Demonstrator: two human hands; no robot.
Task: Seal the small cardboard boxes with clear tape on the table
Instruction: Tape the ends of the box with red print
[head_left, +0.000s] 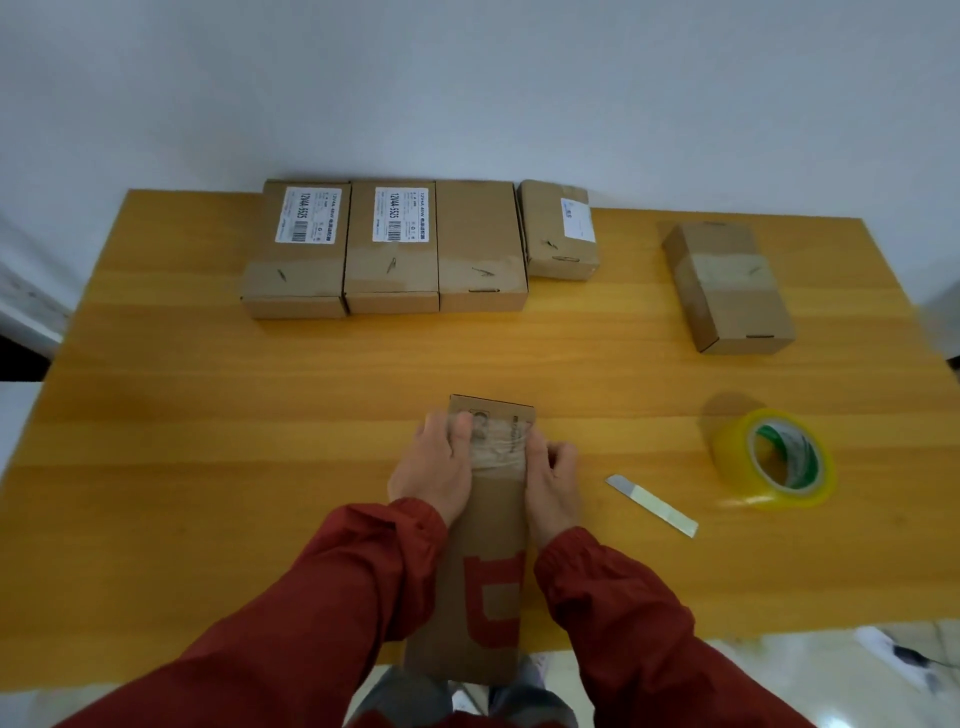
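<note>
A long cardboard box with red print lies lengthwise near the table's front edge, its near end sticking out past the edge. A band of clear tape crosses its top near the far end. My left hand holds the box's left side, the thumb lying on the tape. On the right side my right hand presses the tape down against the box's wall, fingers curled. A roll of clear yellowish tape stands on its side to the right.
A small cutter blade lies between the box and the roll. Several taped cardboard boxes stand in a row along the back of the wooden table. Another taped box sits at the back right.
</note>
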